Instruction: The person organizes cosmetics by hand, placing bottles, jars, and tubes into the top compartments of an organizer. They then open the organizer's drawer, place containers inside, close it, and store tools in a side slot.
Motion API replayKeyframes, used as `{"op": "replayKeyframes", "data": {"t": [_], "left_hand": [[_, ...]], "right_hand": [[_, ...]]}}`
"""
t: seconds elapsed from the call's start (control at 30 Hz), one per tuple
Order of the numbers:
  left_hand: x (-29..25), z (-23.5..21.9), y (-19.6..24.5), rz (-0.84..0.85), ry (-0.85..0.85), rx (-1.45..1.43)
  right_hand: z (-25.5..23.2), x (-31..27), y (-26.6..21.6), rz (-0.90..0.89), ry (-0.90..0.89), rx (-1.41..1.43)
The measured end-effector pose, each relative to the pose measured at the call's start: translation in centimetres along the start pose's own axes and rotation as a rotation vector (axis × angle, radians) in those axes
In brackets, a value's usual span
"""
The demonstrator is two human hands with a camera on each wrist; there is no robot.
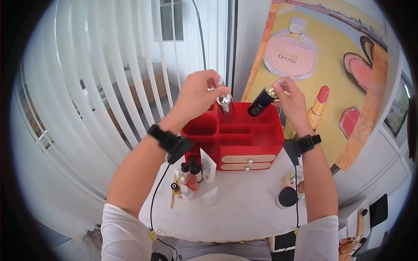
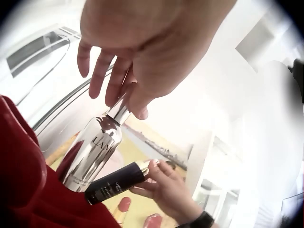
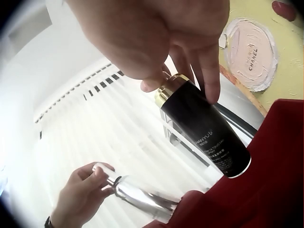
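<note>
My left hand (image 1: 198,95) pinches a shiny silver bottle (image 2: 95,149) by its cap, thumb on one side and fingers on the other. The bottle hangs base down at the back compartment of a red desktop organizer (image 1: 248,151). To its right, my right hand (image 1: 292,104) grips a black bottle (image 3: 209,130) around its gold top. This one tilts, its base pointing down and left above the same compartment. Pale printed lettering shows on its side. Two woven-front drawers (image 1: 248,159) with round knobs form the organizer's lower front.
On the white table (image 1: 244,209), several small bottles (image 1: 191,180) and a white tube (image 1: 207,166) crowd the organizer's front left. A black-lidded jar (image 1: 287,198) stands at the right. Vertical blinds (image 1: 96,69) hang left; a cosmetics painting (image 1: 300,93) leans behind.
</note>
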State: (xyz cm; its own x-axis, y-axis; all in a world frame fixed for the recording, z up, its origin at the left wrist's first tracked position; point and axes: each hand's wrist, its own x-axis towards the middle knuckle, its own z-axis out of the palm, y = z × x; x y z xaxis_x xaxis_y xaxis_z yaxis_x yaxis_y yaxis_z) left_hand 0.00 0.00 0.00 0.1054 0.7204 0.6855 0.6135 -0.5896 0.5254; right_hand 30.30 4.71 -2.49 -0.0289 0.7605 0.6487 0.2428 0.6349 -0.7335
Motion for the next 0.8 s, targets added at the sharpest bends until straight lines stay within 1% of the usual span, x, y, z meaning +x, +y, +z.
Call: {"op": "replayKeyframes", "data": {"t": [0.03, 0.07, 0.1, 0.13, 0.17, 0.2, 0.27, 0.3, 0.33, 0.37, 0.43, 0.57, 0.63, 0.67, 0.73, 0.77, 0.8], "left_hand": [[0.5, 1.2, -1.1, 0.007, -0.001, -0.002], [1.0, 2.2, -1.7, 0.003, -0.038, 0.054], [1.5, 3.0, -2.3, 0.001, -0.075, 0.112], [1.5, 3.4, -1.9, -0.021, -0.091, 0.196], [1.5, 3.9, -1.9, -0.013, -0.091, 0.198], [1.5, 4.3, -2.2, -0.001, -0.114, 0.269], [1.2, 4.8, -2.3, -0.003, -0.144, 0.381], [1.2, 5.0, -2.6, -0.001, -0.144, 0.385], [1.2, 5.3, -3.0, -0.028, -0.177, 0.403], [1.3, 5.5, -3.4, -0.055, -0.210, 0.421], [1.2, 6.1, -3.9, -0.044, -0.198, 0.468], [1.9, 6.7, -4.9, -0.004, -0.163, 0.591], [2.1, 7.2, -5.5, -0.031, -0.155, 0.591], [2.2, 7.5, -5.7, -0.052, -0.147, 0.590], [2.5, 8.1, -6.3, -0.057, -0.144, 0.600], [2.5, 8.2, -6.7, -0.067, -0.146, 0.615], [2.5, 8.2, -7.1, -0.069, -0.149, 0.614]], "right_hand": [[0.3, 0.3, 0.3, 0.015, 0.007, -0.015], [1.1, 0.5, 0.7, 0.033, -0.020, -0.122], [1.4, 0.9, 1.5, 0.030, -0.013, -0.122], [1.8, 1.5, 2.5, 0.010, -0.039, -0.181], [2.2, 1.9, 3.6, -0.010, -0.066, -0.239], [2.9, 2.4, 4.9, -0.081, -0.048, -0.240], [3.9, 2.5, 5.3, -0.066, -0.064, -0.239], [4.5, 2.5, 5.5, -0.046, -0.090, -0.242], [4.9, 2.3, 4.7, -0.009, -0.117, -0.245], [5.4, 2.2, 4.7, -0.010, -0.111, -0.240], [6.2, 2.0, 4.9, -0.088, -0.156, -0.337], [7.1, 2.1, 4.9, -0.072, -0.219, -0.301], [7.6, 2.0, 4.9, -0.080, -0.294, -0.172], [7.8, 1.7, 4.7, -0.079, -0.293, -0.173], [8.0, 1.0, 4.2, 0.155, -0.441, -0.033], [8.0, 0.8, 4.4, 0.158, -0.438, -0.034], [8.2, 0.6, 4.8, 0.146, -0.492, -0.121]]}}
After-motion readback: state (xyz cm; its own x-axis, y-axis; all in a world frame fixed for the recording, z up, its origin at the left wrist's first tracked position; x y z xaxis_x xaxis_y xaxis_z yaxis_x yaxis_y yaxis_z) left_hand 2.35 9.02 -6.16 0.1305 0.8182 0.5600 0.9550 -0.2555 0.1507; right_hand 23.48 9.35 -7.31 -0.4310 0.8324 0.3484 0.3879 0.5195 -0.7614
